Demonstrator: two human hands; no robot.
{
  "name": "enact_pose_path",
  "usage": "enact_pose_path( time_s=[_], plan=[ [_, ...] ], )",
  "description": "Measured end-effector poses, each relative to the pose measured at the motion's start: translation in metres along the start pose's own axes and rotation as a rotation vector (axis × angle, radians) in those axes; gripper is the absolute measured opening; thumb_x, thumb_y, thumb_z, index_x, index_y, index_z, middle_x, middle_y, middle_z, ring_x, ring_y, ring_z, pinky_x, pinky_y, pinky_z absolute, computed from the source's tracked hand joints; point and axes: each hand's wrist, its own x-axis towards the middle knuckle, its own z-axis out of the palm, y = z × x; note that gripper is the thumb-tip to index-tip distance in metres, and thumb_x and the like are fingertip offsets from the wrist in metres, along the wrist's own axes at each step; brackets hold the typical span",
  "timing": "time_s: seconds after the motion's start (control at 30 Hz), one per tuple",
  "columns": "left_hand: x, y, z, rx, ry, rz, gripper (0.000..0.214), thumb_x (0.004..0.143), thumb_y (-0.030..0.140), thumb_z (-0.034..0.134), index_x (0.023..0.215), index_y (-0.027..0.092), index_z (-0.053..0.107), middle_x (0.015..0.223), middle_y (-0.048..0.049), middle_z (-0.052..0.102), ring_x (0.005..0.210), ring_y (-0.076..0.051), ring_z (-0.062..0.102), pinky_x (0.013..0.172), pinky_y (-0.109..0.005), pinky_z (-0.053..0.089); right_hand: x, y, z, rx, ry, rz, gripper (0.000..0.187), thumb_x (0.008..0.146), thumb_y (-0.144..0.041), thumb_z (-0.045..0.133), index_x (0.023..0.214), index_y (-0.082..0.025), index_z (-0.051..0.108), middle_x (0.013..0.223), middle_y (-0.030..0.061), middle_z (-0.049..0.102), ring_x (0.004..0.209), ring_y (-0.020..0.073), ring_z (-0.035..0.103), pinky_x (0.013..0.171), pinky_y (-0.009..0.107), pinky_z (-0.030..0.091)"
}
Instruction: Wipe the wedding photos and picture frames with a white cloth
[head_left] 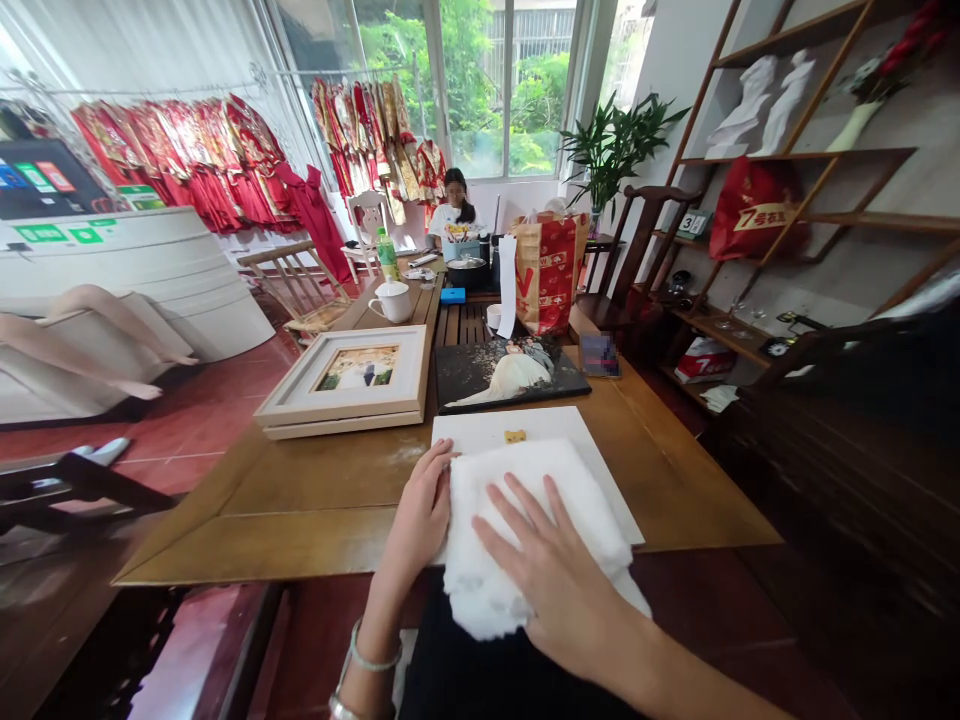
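Note:
A folded, fluffy white towel (pixel 540 465) lies partly on a white board (pixel 469 428) and hangs over the table's near edge. My right hand (pixel 544 560) rests flat on top of it, fingers spread. At the towel's left side is my left hand (pixel 426 500), its fingers stretched forward along the edge; whether the thumb grips the cloth is hidden. A small yellow piece (pixel 515 437) sits on the board just beyond the towel. Farther back are a framed photo (pixel 345 378) on the left and a dark picture panel (pixel 514 370) showing a white gown.
On the wooden table (pixel 300 500) stand a white lidded mug (pixel 391 300), a black pot (pixel 466 272), a green-labelled bottle (pixel 387 255) and a red-and-tan paper bag (pixel 551 270). A person (pixel 454 210) sits at the far end. Shelves (pixel 825 220) line the right wall.

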Motion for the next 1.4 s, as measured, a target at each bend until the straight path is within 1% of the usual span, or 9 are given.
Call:
enact_pose_path(
  time_s=[0.2, 0.3, 0.43, 0.63, 0.8, 1.03, 1.2, 1.3, 1.4],
  plan=[
    [0.001, -0.001, 0.001, 0.007, 0.017, -0.003, 0.028, 0.088, 0.017, 0.037, 0.105, 0.017, 0.059, 0.130, -0.0141, 0.055, 0.127, -0.023, 0.047, 0.107, -0.045, 0.035, 0.009, 0.025, -0.012, 0.069, -0.021, 0.064, 0.079, 0.058, -0.007, 0.045, 0.135, -0.023, 0.044, 0.149, 0.0033, 0.034, 0.140, 0.0217, 0.014, 0.113, 0.053, 0.001],
    [0.002, -0.004, 0.003, 0.001, 0.028, -0.010, 0.029, 0.088, 0.018, 0.037, 0.107, 0.015, 0.058, 0.129, -0.0160, 0.056, 0.126, -0.024, 0.047, 0.107, -0.046, 0.035, 0.038, 0.035, -0.014, 0.029, 0.002, 0.139, 0.075, 0.058, -0.008, 0.046, 0.132, -0.020, 0.048, 0.148, 0.0070, 0.036, 0.139, 0.0264, 0.019, 0.111, 0.058, 0.005],
    [0.001, -0.004, 0.003, -0.051, 0.020, -0.076, 0.036, 0.091, 0.022, 0.033, 0.120, 0.013, 0.052, 0.133, -0.0169, 0.053, 0.128, -0.023, 0.045, 0.108, -0.046, 0.032, 0.057, 0.014, -0.010, -0.042, 0.032, 0.157, 0.066, 0.065, -0.011, 0.050, 0.130, -0.011, 0.049, 0.144, 0.0176, 0.038, 0.137, 0.0348, 0.020, 0.109, 0.061, 0.007],
    [-0.001, 0.007, -0.004, -0.182, 0.025, -0.206, 0.036, 0.095, 0.035, 0.030, 0.118, 0.015, 0.050, 0.132, -0.0157, 0.053, 0.128, -0.023, 0.046, 0.107, -0.045, 0.032, 0.025, -0.021, -0.003, 0.055, -0.037, -0.006, 0.065, 0.071, -0.015, 0.048, 0.136, -0.008, 0.041, 0.146, 0.0202, 0.035, 0.139, 0.0323, 0.016, 0.111, 0.058, 0.001],
    [0.000, 0.007, -0.002, -0.155, 0.017, -0.152, 0.028, 0.094, 0.031, 0.034, 0.113, 0.017, 0.047, 0.127, -0.0160, 0.057, 0.124, -0.024, 0.049, 0.104, -0.045, 0.036, 0.008, 0.001, -0.009, 0.060, -0.015, 0.010, 0.068, 0.062, -0.008, 0.047, 0.129, -0.021, 0.050, 0.145, 0.0057, 0.041, 0.139, 0.0249, 0.018, 0.112, 0.054, -0.004],
    [0.000, -0.001, 0.003, -0.031, 0.003, -0.046, 0.027, 0.088, 0.021, 0.040, 0.112, 0.015, 0.051, 0.130, -0.0177, 0.053, 0.128, -0.025, 0.045, 0.107, -0.047, 0.033, 0.064, 0.056, -0.031, -0.008, -0.067, 0.073, 0.069, 0.057, 0.002, 0.044, 0.120, -0.023, 0.057, 0.138, 0.0047, 0.049, 0.136, 0.0302, 0.027, 0.102, 0.072, 0.010],
    [0.001, 0.001, 0.001, -0.019, -0.005, -0.012, 0.019, 0.088, 0.020, 0.041, 0.101, 0.017, 0.054, 0.128, -0.0172, 0.054, 0.127, -0.025, 0.045, 0.107, -0.046, 0.034, 0.116, 0.065, -0.030, -0.067, -0.043, -0.011, 0.062, 0.064, 0.007, 0.043, 0.117, -0.020, 0.058, 0.137, 0.0084, 0.050, 0.135, 0.0260, 0.030, 0.105, 0.065, 0.016],
    [0.002, 0.004, 0.000, -0.023, 0.004, -0.003, 0.018, 0.087, 0.019, 0.041, 0.100, 0.017, 0.054, 0.125, -0.0163, 0.056, 0.123, -0.025, 0.049, 0.104, -0.046, 0.037, 0.124, 0.062, -0.025, -0.105, -0.030, -0.046, 0.058, 0.068, 0.007, 0.043, 0.117, -0.019, 0.057, 0.140, 0.0087, 0.047, 0.135, 0.0246, 0.030, 0.107, 0.059, 0.019],
    [0.002, 0.004, 0.000, -0.036, 0.009, 0.008, 0.017, 0.086, 0.018, 0.042, 0.097, 0.018, 0.055, 0.123, -0.0151, 0.058, 0.124, -0.025, 0.049, 0.104, -0.045, 0.037, 0.105, 0.053, -0.020, -0.146, -0.010, -0.022, 0.055, 0.070, 0.005, 0.044, 0.119, -0.016, 0.056, 0.140, 0.0119, 0.046, 0.135, 0.0278, 0.029, 0.107, 0.057, 0.021]
  ],
)
